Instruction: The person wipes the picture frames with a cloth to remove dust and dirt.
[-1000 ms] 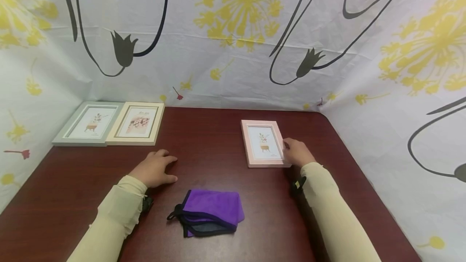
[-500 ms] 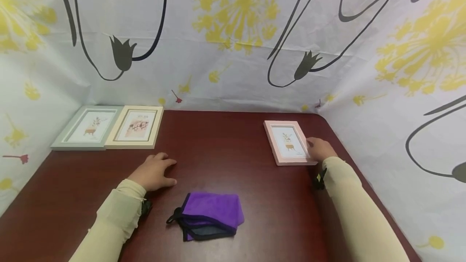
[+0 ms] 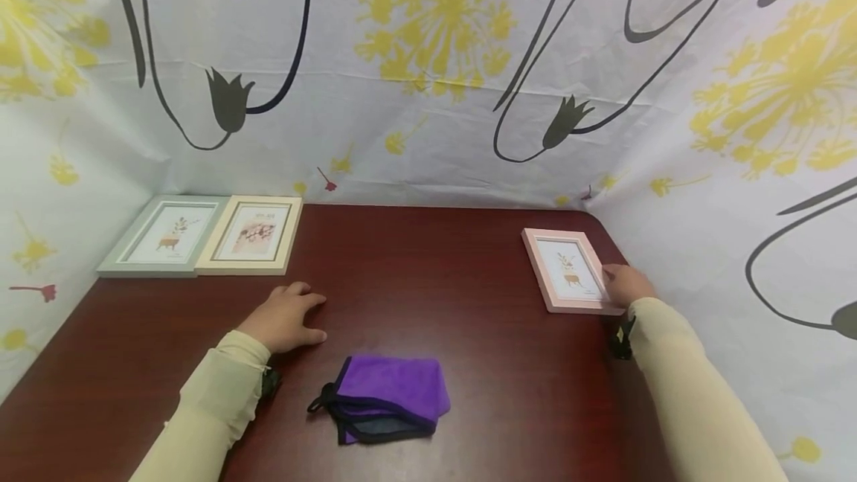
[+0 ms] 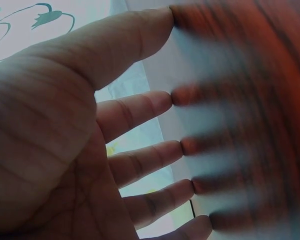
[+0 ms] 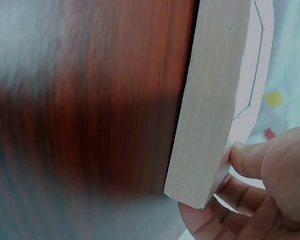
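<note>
A pink picture frame (image 3: 570,271) lies face up at the right of the table, its potted-plant print showing. My right hand (image 3: 628,286) holds its right edge. In the right wrist view the thumb of that hand (image 5: 289,175) presses on the front of the frame (image 5: 207,105), and curled fingers sit at its side. My left hand (image 3: 283,320) rests on the table left of centre, holding nothing. Its fingers (image 4: 140,115) are spread with the tips on the wood. Nearest to it are a folded purple cloth (image 3: 395,385) and a cream picture frame (image 3: 289,240).
A grey-green picture frame (image 3: 114,267) lies at the far left, touching the cream one side by side. The dark red-brown tabletop (image 3: 415,281) meets a white flower-printed sheet (image 3: 415,140) at the back and along both sides.
My right hand has slid the pink picture frame rightward across the table, towards the right edge. My left hand and the purple cloth stay where they were.
</note>
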